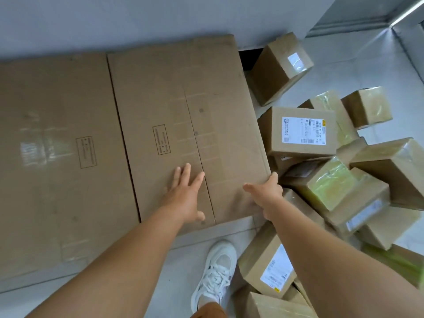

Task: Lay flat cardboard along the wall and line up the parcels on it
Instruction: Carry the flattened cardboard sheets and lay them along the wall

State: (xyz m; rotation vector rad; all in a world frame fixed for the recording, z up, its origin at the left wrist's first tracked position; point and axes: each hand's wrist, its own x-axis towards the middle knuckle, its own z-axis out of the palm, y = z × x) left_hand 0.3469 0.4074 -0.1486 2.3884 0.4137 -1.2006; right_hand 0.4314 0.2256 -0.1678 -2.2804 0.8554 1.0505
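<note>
Two flattened cardboard sheets are down on the floor (188,255), running along the wall (114,17). The right cardboard sheet (183,106) sits with its far edge right at the base of the wall and overlaps the left cardboard sheet (55,145) a bit along the seam. Both have a small printed rectangle on them, and the right one has a fold crease running down it.

The left hand (185,193) is flat on the right sheet near its front edge, fingers spread and straight, just pressing down, so that grip is wide and not holding anything. The right hand (266,193) is at the sheet's right edge near the front corner, thumb lying on top and fingers wrapped under the edge, so it's gripping the cardboard there.

The parcels (339,191) aren't on the cardboard, they're in a messy heap on the floor just to the right of it, tilted every which way. One labelled parcel (300,131) sits right beside the sheet's edge with its white shipping label facing up, and another box (278,67) leans near the wall corner. Several are wrapped in yellowish tape.

A white sneaker (218,271) is planted on the floor just in front of the sheet.
</note>
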